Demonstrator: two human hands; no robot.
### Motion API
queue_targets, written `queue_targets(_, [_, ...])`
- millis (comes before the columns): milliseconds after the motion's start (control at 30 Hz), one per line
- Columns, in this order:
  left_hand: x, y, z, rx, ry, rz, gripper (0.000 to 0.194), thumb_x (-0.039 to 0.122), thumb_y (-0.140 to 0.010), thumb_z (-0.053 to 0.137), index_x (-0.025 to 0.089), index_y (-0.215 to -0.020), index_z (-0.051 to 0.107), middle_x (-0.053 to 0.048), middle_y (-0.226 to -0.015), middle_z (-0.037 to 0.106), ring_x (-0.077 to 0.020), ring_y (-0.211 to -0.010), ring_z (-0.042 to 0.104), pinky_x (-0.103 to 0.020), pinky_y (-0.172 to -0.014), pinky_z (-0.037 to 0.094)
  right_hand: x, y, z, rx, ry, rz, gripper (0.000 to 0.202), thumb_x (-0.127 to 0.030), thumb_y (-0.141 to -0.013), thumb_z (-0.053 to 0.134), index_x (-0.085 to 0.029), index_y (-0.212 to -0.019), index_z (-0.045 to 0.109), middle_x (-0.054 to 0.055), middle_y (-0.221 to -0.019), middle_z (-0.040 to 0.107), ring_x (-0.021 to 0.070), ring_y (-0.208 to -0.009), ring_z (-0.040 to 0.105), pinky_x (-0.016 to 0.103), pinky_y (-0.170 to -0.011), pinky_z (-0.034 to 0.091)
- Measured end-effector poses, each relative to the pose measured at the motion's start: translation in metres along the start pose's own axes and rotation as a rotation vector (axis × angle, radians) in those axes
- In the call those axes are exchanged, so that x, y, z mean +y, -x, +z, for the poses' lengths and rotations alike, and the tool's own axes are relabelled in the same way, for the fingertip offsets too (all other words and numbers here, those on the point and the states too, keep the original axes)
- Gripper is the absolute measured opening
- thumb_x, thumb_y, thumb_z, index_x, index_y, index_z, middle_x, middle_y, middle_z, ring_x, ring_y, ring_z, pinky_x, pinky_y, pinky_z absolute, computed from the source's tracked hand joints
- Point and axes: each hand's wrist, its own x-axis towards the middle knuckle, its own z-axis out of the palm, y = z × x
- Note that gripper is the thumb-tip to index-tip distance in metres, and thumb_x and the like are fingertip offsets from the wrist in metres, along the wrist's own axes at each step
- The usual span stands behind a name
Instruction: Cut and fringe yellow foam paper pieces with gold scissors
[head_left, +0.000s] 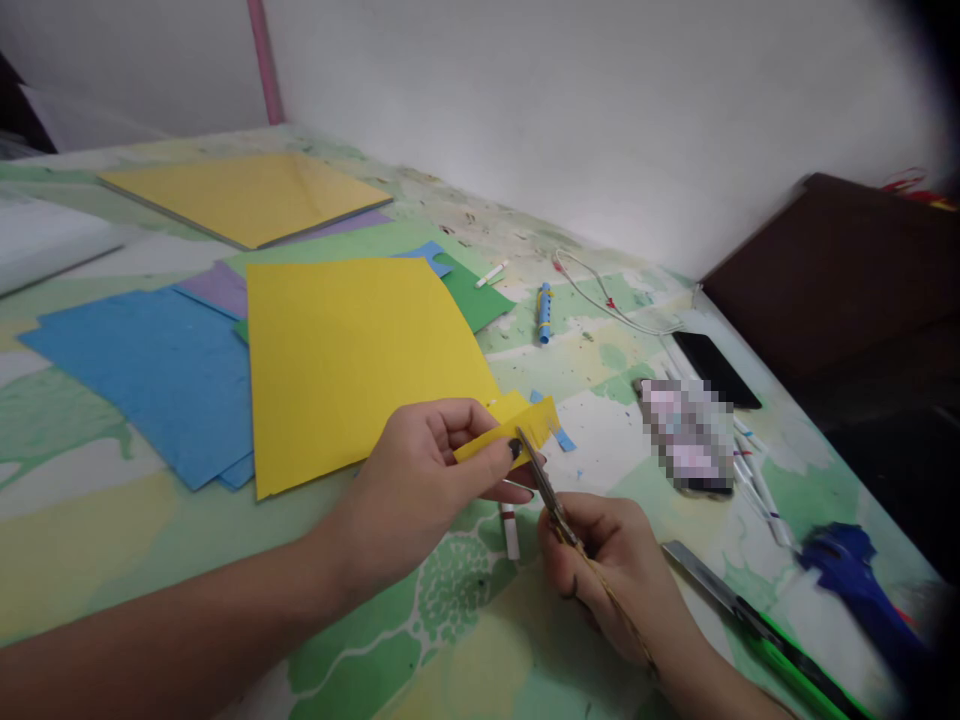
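Note:
My left hand (435, 465) pinches a narrow yellow paper strip (540, 425) between thumb and fingers. Small slits show along the strip's lower edge near its right end. In my right hand (607, 560) is a pair of scissors (553, 500), its blades reaching up to the strip beside my left thumb. Much of the scissors' handle is hidden by my fingers. A large yellow sheet (352, 360) lies just behind my left hand. Under the hands rests a white marker (510, 530) with a dark red band. Blue paper scraps (564, 438) lie behind the strip.
Blue sheets (150, 370) and a yellow pad (247, 195) lie left and back. A rolled blue paper (544, 315) sits past the strip. To the right are two phones (716, 368), several markers (761, 490), a green cutter knife (780, 640) and a blurred dark blue object (855, 570).

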Motion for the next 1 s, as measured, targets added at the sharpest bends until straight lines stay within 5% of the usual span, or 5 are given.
queue_targets(1000, [0.0001,-0.0011,0.0013,0.005,0.046,0.016,0.014,0.022,-0.077,0.061,0.012,-0.069,0.057,-0.006,-0.076,0.070,-0.0172,-0.072,0.068,-0.026,-0.064,0.057,0.0025,0.0047,-0.0012,-0.091,-0.116,-0.123,0.048,-0.058,-0.065,0.064,-0.017,-0.055,0.040,-0.007,-0.049,0.028,0.0059,-0.046,0.022,0.019,-0.039,0.018])
